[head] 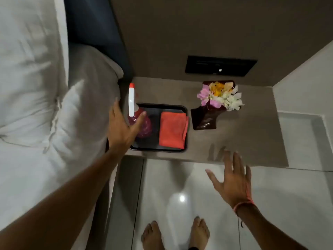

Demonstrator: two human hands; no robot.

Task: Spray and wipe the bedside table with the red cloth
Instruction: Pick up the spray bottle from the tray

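A folded red cloth (172,130) lies in the right half of a black tray (158,150) on the grey bedside table (243,139). In the tray's left half stands a spray bottle (142,123) with pink liquid, a white head and an orange nozzle tip. My left hand (120,127) is spread open right beside the bottle, thumb across its front, not closed on it. Over the table's front edge hovers my right hand (232,179), fingers apart and empty.
A dark vase with pink, yellow and white flowers (216,103) stands on the table right of the tray. A bed with white pillows (45,105) borders the table's left. A black wall panel (219,66) sits behind. My bare feet (174,233) stand on glossy floor tiles.
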